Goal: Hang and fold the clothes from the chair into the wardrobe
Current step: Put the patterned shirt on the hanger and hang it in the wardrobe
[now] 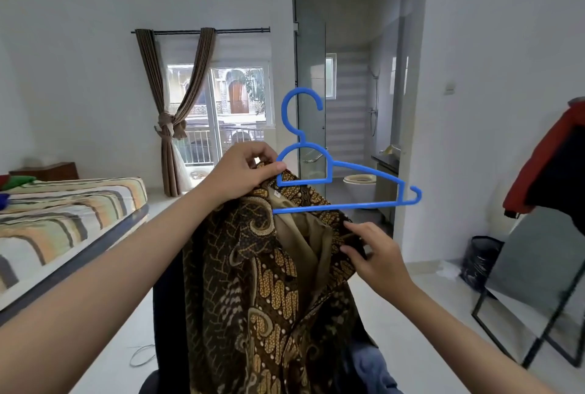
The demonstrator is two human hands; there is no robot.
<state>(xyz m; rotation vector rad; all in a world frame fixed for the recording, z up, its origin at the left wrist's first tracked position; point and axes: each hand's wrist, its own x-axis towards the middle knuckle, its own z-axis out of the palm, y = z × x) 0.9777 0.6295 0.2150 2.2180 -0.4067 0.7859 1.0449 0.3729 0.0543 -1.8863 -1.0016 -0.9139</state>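
The left hand pinches the batik shirt collar against the blue hanger. The hanger's bare arm points toward four o'clock — just above the right hand, which pinches the shirt's loose shoulder.

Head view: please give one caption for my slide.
Left hand and right hand fit a batik shirt onto a blue hanger.

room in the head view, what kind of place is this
Most likely a bedroom in a home with an attached bathroom: a bed with striped bedding stands on the left, a curtained window behind it, and a toilet shows through the open doorway.
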